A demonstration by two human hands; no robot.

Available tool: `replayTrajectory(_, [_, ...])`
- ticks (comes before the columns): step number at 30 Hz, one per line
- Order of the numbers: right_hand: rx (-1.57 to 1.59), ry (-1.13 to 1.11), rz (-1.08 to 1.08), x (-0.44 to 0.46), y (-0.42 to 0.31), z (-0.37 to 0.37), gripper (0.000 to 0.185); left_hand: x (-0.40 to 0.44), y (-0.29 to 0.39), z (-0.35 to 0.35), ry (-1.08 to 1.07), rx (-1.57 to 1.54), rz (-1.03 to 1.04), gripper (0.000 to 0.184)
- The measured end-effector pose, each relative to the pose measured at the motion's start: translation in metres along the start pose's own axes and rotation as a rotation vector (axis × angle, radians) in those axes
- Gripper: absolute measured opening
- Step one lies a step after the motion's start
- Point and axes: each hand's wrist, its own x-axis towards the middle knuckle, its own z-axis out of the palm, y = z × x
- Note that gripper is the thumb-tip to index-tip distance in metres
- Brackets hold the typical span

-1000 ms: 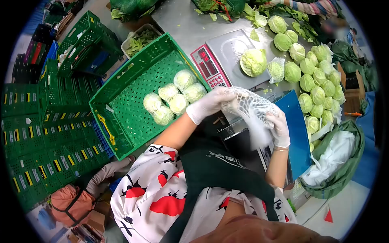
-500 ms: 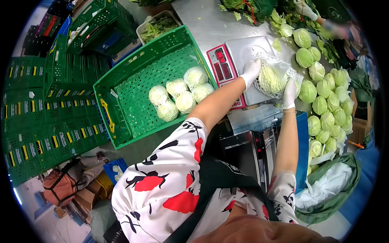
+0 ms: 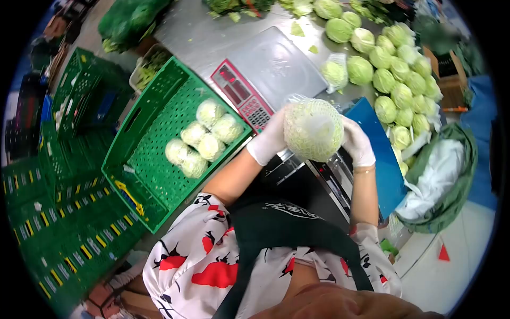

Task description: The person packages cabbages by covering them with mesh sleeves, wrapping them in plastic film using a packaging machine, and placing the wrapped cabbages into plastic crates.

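Observation:
A pale green cabbage in a white mesh net (image 3: 313, 130) is held up in front of my chest, between both hands. My left hand (image 3: 273, 137), in a white glove, presses on its left side. On its right side is my right hand (image 3: 356, 141), also gloved, with its fingers partly hidden behind the cabbage. Beyond the cabbage lies a scale (image 3: 281, 66) with a red display panel and a bare metal plate. Several netted cabbages (image 3: 211, 147) sit in the green crate (image 3: 143, 138) to the left.
Loose cabbages (image 3: 401, 95) are heaped at the right, and another netted one (image 3: 334, 72) lies beside the scale. A blue panel (image 3: 380, 159) stands right of a black machine (image 3: 305, 189). Green crates (image 3: 69, 212) are stacked at far left; a green sack (image 3: 454, 186) is lower right.
The cabbage on the scale was covered with the net, then lifted off and brought toward my chest by both hands. The view has also shifted.

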Motion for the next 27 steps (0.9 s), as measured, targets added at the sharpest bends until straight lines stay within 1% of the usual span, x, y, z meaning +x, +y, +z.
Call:
replayTrajectory(1, [-0.074,0.04,-0.073,-0.019,0.002,0.005,0.045,-0.001,0.005,0.013,0.047,0.074,0.014,0.036])
replayTrajectory(2, [-0.124,0.182,-0.199,-0.036,-0.005,0.015,0.053,0.004,0.004,0.02,0.08,0.176,-0.017,0.035])
replayTrajectory(3, [0.0,0.285,-0.269,-0.051,-0.013,0.027,0.055,0.012,0.003,0.026,0.106,0.284,-0.048,0.035])
replayTrajectory(4, [-0.065,0.235,-0.333,-0.06,-0.014,0.037,0.057,0.02,-0.002,0.036,0.127,0.392,-0.082,0.034])
replayTrajectory(5, [-0.137,0.188,-0.394,-0.069,-0.017,0.039,0.059,0.024,-0.01,0.049,0.057,0.442,-0.093,0.033])
replayTrajectory(6, [-0.669,0.176,-0.346,-0.08,-0.018,0.022,0.057,0.03,-0.019,0.065,-0.02,0.491,-0.102,0.032])
replayTrajectory(7, [-0.449,0.195,-0.338,-0.092,-0.021,0.022,0.054,0.037,-0.029,0.079,-0.101,0.539,-0.11,0.03])
replayTrajectory(8, [-0.133,0.206,-0.338,-0.105,-0.019,0.02,0.052,0.047,-0.034,0.085,-0.199,0.489,-0.116,0.027])
replayTrajectory(9, [0.181,0.202,-0.345,-0.117,-0.016,0.014,0.051,0.054,-0.036,0.089,-0.216,0.591,-0.121,0.026])
replayTrajectory(11, [0.378,0.292,-0.495,-0.13,0.004,-0.02,0.051,0.084,-0.047,0.085,-0.295,0.377,0.028,0.027])
replayTrajectory(13, [0.543,0.353,-0.649,-0.148,0.015,-0.04,0.052,0.094,-0.051,0.079,-0.038,0.361,0.183,0.032])
replayTrajectory(14, [0.606,0.37,-0.723,-0.156,0.018,-0.043,0.053,0.092,-0.068,0.085,0.105,0.389,0.312,0.035])
replayTrajectory(15, [0.669,0.38,-0.794,-0.163,0.02,-0.046,0.054,0.094,-0.08,0.087,0.22,0.618,0.264,0.037])
replayTrajectory(16, [0.679,0.436,-0.831,-0.169,0.021,-0.049,0.054,0.095,-0.104,0.084,0.07,0.755,0.173,0.043])
replayTrajectory(17, [0.623,0.518,-0.853,-0.17,0.024,-0.055,0.053,0.094,-0.131,0.08,-0.072,0.887,0.081,0.05])
replayTrajectory(19, [0.507,0.666,-0.878,-0.17,0.038,-0.072,0.051,0.084,-0.188,0.091,-0.302,0.952,-0.019,0.067])
replayTrajectory(20, [0.169,0.866,-0.878,-0.167,0.062,-0.101,0.046,0.093,-0.211,0.083,-0.311,1.083,0.076,0.072])
replayTrajectory(21, [-0.3,1.018,-0.701,-0.189,0.058,-0.095,0.045,0.106,-0.225,0.075,-0.319,1.212,0.176,0.077])
replayTrajectory(22, [-0.481,1.143,-0.631,-0.195,0.064,-0.103,0.046,0.111,-0.222,0.081,-0.311,1.351,0.155,0.079])
replayTrajectory(23, [-0.664,1.263,-0.554,-0.197,0.071,-0.11,0.048,0.111,-0.222,0.086,-0.346,1.481,0.173,0.08])
replayTrajectory(25, [-0.563,1.197,-0.696,-0.204,0.079,-0.111,0.049,0.107,-0.222,0.094,-0.434,1.744,0.188,0.082])
replayTrajectory(26, [-0.514,1.169,-0.767,-0.209,0.08,-0.108,0.049,0.113,-0.228,0.086,-0.487,1.726,0.292,0.088])
replayTrajectory(27, [-0.532,1.167,-0.74,-0.214,0.086,-0.112,0.049,0.115,-0.23,0.084,-0.494,1.741,0.298,0.085])
